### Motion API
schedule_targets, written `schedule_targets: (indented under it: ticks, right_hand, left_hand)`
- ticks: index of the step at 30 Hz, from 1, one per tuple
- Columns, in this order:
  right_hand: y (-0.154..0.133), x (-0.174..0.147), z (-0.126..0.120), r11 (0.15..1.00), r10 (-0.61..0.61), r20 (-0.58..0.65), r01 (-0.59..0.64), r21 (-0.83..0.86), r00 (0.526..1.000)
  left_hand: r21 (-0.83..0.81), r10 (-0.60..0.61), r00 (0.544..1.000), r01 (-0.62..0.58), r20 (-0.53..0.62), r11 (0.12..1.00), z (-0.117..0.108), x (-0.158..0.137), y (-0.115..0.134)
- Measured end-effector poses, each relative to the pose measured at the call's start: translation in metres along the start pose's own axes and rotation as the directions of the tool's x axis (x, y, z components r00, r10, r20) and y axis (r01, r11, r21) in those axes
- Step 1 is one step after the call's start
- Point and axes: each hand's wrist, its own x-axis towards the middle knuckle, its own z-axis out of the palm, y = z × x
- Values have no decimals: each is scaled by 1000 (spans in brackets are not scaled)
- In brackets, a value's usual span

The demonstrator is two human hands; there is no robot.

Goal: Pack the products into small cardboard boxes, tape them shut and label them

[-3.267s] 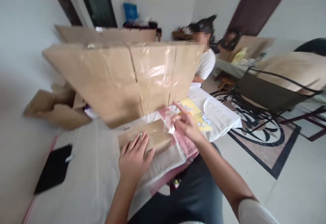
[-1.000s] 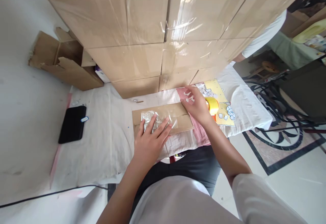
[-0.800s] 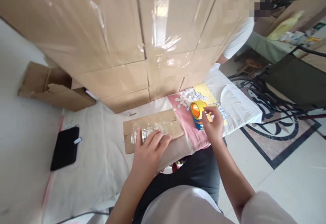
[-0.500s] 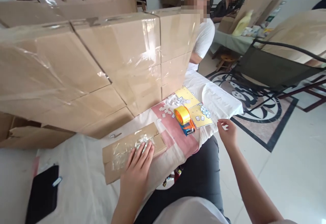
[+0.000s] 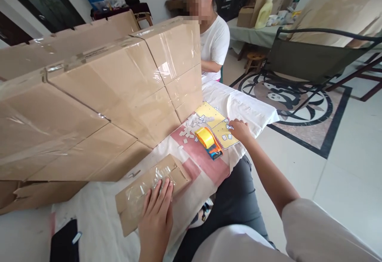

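Cardboard wall [image 5: 119, 107] across the desk [image 5: 98, 210]; taped box [image 5: 140, 194] between it and the near edge.
Left hand [image 5: 156, 216] flat on the box, grip released; right hand [image 5: 241, 131] over the yellow sheet [image 5: 219, 132] near the right edge, grip curled, holding unclear; tape dispenser [image 5: 207, 142] between both hands.

No words can be read; the white letters [image 5: 226, 6] on the black thing [image 5: 228, 13] far back are too small

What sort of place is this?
Perhaps a home room serving as a workspace: a cloth-covered table holds a cardboard box and tape dispenser, and the floor has a panda design.
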Motion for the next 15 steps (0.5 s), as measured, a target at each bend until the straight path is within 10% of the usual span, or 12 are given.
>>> schedule_targets:
  ticks: [15]
  right_hand:
    - [8, 35, 3, 997, -5, -102, 13, 77, 995]
  left_hand:
    - [134, -145, 988, 136, 55, 982, -1, 20, 9]
